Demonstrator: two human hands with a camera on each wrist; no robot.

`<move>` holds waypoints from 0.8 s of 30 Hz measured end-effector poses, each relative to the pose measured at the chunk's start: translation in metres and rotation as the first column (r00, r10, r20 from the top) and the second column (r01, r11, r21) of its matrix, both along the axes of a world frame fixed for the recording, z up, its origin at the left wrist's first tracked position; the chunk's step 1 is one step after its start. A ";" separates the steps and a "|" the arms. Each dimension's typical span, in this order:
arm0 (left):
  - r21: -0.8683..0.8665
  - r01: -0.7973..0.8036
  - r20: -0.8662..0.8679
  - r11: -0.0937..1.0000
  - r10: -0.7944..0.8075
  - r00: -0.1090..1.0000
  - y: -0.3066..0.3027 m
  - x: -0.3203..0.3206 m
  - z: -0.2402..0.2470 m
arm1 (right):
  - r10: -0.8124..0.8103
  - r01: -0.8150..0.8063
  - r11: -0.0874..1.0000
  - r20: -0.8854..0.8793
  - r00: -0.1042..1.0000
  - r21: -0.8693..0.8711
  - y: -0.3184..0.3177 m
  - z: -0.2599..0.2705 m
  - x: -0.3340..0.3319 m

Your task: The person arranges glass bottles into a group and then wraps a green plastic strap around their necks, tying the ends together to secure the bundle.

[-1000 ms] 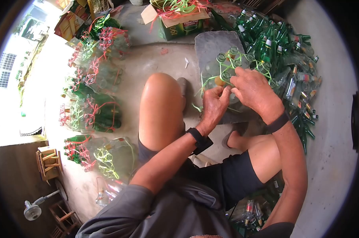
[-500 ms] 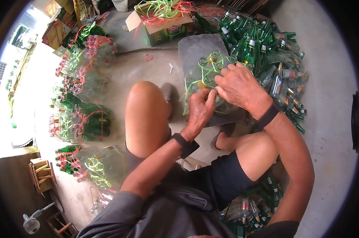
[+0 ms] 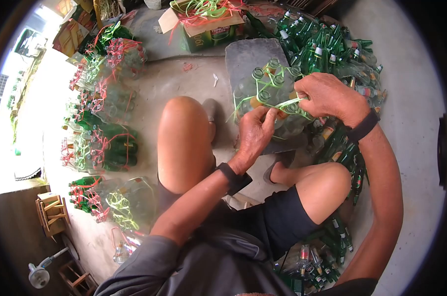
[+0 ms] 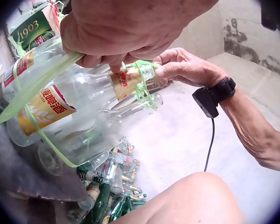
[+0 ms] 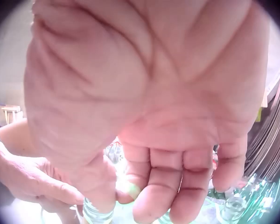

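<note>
A cluster of clear glass bottles with yellow and red labels stands on a grey stone slab. Green plastic strap weaves around their necks and also runs round the bodies in the left wrist view. Close in front of the necks, my left hand pinches the strap between thumb and fingers. To its right, my right hand grips strap with curled fingers, and a length stretches between the two hands. Filling most of the right wrist view, the right palm hides part of the bottles.
A heap of green and clear bottles lies right of the slab. Behind is an open carton of red and green straps. Tied bottle bundles line the left side, near a small wooden stool. My bent knees flank the slab.
My right hand has moved right, away from the left hand, drawing a strip of green strap out between them. The left hand stays at the front of the bottle necks.
</note>
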State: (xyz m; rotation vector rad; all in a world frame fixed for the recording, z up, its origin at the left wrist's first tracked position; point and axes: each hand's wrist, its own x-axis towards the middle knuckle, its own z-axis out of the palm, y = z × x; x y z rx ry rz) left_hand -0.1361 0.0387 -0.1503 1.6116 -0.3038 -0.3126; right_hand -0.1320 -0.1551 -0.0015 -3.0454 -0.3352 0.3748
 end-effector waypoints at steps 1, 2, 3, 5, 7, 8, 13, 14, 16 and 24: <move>0.002 -0.001 -0.001 1.000 0.001 1.000 0.000 0.000 0.000 | -0.019 0.018 0.999 0.021 1.000 0.044 -0.001 0.000 0.001; 0.008 -0.008 0.002 1.000 0.008 1.000 -0.001 0.000 0.000 | -0.038 0.035 0.995 0.040 0.998 0.089 -0.002 0.000 0.002; 0.012 -0.016 0.007 1.000 0.015 1.000 -0.002 0.000 0.000 | -0.038 0.034 0.995 0.040 0.998 0.091 0.000 0.002 0.005; 0.010 -0.015 -0.005 1.000 0.015 1.000 -0.002 0.000 0.000 | -0.107 0.102 0.982 0.023 0.994 0.161 0.004 0.006 0.011; 0.008 -0.016 -0.017 1.000 0.017 1.000 -0.003 0.000 0.000 | -0.117 0.106 0.978 0.049 0.992 0.177 0.000 0.000 0.016; -0.002 -0.019 -0.008 1.000 0.019 1.000 -0.003 0.000 -0.001 | -0.127 0.110 0.975 0.076 0.989 0.192 -0.002 -0.003 0.019; -0.014 -0.020 -0.002 1.000 0.020 1.000 -0.004 0.000 -0.003 | -0.104 0.057 0.969 0.189 0.976 0.242 -0.007 -0.022 0.029; -0.033 -0.017 -0.016 0.999 0.017 1.000 -0.004 -0.001 -0.002 | -0.106 0.054 0.969 0.211 0.972 0.239 -0.007 -0.024 0.031; -0.052 -0.015 -0.030 0.999 0.013 0.999 -0.005 -0.001 0.000 | -0.110 0.055 0.966 0.209 0.972 0.254 -0.006 -0.026 0.033; -0.095 -0.001 -0.056 0.996 -0.004 0.998 -0.006 -0.004 -0.002 | -0.110 0.030 0.957 0.264 0.958 0.289 -0.010 -0.046 0.042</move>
